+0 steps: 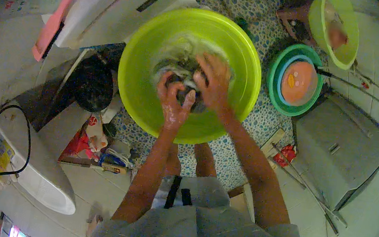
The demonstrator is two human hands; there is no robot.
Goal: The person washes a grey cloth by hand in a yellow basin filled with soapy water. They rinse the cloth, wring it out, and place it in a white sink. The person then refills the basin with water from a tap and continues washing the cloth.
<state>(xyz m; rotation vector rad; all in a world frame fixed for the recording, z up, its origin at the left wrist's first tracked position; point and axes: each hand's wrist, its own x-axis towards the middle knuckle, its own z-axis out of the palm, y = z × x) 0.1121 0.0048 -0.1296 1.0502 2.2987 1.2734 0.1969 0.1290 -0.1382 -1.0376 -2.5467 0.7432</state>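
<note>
A large lime-green plastic basin (132, 106) holds soapy water and wet dark cloth (180, 60). In the lower middle of the basin, my left hand (173, 103) has its fingers curled around part of the dark cloth, with suds on its skin. My right hand (214, 80) lies over the cloth just to the right, slightly blurred, its fingers bent. Whether the right fingers grip the cloth or only press on it cannot be told. Foam and water hide the rest of the cloth.
Stacked round basins (272, 94) stand to the right, near another green basin (354, 51). A grey lidded box (340, 141) sits below them. At the left are a white appliance (117, 8), a black round object (93, 84) and a white sink (50, 186). Pebble-patterned floor surrounds the large basin.
</note>
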